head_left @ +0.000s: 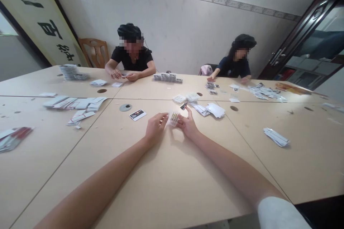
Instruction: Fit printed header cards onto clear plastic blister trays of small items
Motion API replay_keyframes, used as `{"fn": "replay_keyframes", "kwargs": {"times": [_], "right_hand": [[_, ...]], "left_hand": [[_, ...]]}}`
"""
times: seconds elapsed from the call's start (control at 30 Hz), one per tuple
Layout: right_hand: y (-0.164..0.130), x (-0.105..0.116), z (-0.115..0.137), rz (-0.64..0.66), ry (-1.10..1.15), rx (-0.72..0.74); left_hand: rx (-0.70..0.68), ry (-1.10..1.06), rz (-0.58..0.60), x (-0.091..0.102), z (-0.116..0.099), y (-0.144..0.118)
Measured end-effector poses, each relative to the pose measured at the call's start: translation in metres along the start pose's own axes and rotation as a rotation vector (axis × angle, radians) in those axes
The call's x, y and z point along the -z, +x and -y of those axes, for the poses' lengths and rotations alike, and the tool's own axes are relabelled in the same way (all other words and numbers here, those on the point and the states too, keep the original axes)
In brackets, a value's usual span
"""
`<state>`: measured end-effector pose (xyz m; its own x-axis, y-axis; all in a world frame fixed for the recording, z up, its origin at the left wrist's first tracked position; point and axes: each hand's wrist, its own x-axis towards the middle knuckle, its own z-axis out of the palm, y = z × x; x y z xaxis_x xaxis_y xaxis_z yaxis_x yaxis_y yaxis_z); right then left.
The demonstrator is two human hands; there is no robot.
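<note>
The left hand and right hand pinch a small card between their fingertips, one at each side edge, just above the table.

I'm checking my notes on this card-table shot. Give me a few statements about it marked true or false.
1. Both hands, left hand and right hand, hold one small card packet. True.
2. A single face-up card lies left of the hands. True.
3. Three other people sit across the table. False: two people are there.
4. The wooden chair by the wall is occupied. False: nobody sits in it.
</note>
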<state>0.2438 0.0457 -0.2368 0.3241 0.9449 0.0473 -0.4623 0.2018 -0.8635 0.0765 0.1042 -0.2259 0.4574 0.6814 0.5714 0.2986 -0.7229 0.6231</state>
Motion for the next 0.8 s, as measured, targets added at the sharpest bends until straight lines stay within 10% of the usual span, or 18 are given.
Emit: {"fn": "replay_keyframes", "kwargs": {"times": [0.47,0.67,0.8], "right_hand": [[-0.001,0.0,-0.002,0.085,0.047,-0.043],[0.001,-0.002,-0.01,0.042,0.053,-0.033],[0.001,-0.005,-0.012,0.037,0.06,-0.003]], "left_hand": [[-0.15,0.094,0.186,-0.003,-0.004,-0.002],[-0.169,0.096,0.125,-0.005,0.003,-0.002],[-0.218,0.037,-0.005,0.028,-0.029,0.024]]}}
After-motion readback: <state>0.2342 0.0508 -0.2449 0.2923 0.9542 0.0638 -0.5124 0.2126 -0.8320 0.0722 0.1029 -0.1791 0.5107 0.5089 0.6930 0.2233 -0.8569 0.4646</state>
